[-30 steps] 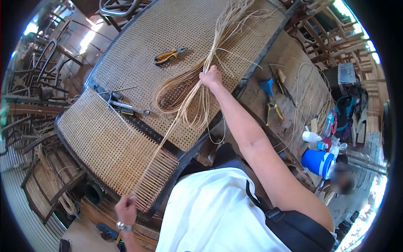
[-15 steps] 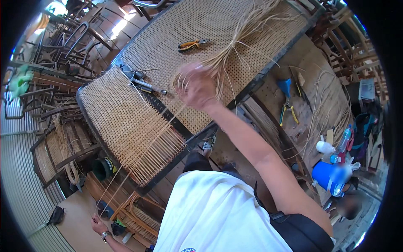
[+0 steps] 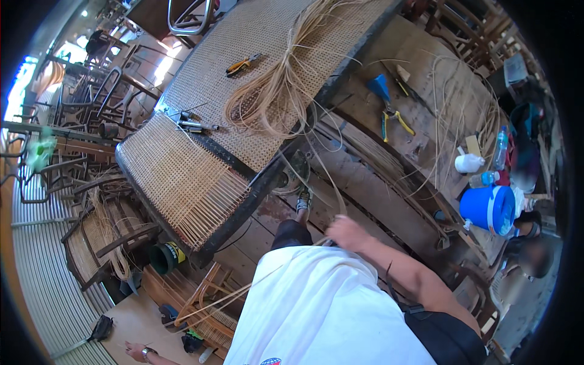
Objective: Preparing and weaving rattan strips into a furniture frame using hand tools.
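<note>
At my waist, my right hand [image 3: 345, 233] is closed on pale cane strands [image 3: 267, 277]. One part trails across my white shirt to the lower left; another rises toward the bench. Far out at the lower left, my left hand [image 3: 135, 351] has its fingers apart, and I see nothing in it. A woven cane seat [image 3: 173, 164] in a dark frame rests at the left, with unwoven parallel strands [image 3: 213, 216] near its front edge. Beyond it, a looped bundle of cane [image 3: 267, 91] lies on a large cane-webbed panel [image 3: 213, 61].
Orange-handled pliers [image 3: 243, 65] and several slim metal tools [image 3: 196, 125] lie on the webbing. To the right, a wooden board holds yellow-handled pliers [image 3: 395, 125], bottles [image 3: 469, 162] and a blue cooler [image 3: 486, 208]. A rattan chair [image 3: 207, 298] stands low at left.
My right hand has come back from the cane bundle to my waist, drawing strands out of the seat. My left hand has moved lower and its fingers have opened. The view has shifted.
</note>
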`<state>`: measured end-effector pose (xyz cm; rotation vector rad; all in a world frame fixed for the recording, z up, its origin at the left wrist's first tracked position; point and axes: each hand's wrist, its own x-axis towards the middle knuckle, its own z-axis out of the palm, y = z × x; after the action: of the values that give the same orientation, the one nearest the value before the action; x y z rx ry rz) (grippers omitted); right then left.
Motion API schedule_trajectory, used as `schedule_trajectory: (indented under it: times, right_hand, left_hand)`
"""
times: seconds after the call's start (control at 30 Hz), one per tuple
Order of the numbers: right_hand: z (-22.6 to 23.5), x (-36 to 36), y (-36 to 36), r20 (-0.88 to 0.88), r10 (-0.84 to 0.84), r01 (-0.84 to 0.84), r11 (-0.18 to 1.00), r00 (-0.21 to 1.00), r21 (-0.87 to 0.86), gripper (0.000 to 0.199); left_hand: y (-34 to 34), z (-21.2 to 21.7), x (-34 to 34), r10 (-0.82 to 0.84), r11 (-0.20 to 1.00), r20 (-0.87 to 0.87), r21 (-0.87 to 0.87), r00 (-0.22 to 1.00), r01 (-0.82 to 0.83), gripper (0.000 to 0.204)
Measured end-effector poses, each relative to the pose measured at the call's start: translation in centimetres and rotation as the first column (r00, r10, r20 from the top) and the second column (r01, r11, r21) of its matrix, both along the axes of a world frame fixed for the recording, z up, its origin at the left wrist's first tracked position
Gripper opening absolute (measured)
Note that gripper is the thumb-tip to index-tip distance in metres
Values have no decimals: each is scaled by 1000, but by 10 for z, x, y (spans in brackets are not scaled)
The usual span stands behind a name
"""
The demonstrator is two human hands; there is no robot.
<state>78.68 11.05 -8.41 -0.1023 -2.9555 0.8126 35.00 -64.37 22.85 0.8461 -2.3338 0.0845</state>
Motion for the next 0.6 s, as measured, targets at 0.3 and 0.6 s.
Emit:
schedule_trajectory:
  times: [0.3,0.6]
  right_hand:
    - [-61,297,-18,669,-738,864,387,81,322,20]
    - [0,163,55,394,-908,978,191,143,86,47]
  left_hand:
    - [62,4,-95,-372,925,298,36,879,379,55]
    - [542,-26,50,-966,-252,-233,760,-112,599,18]
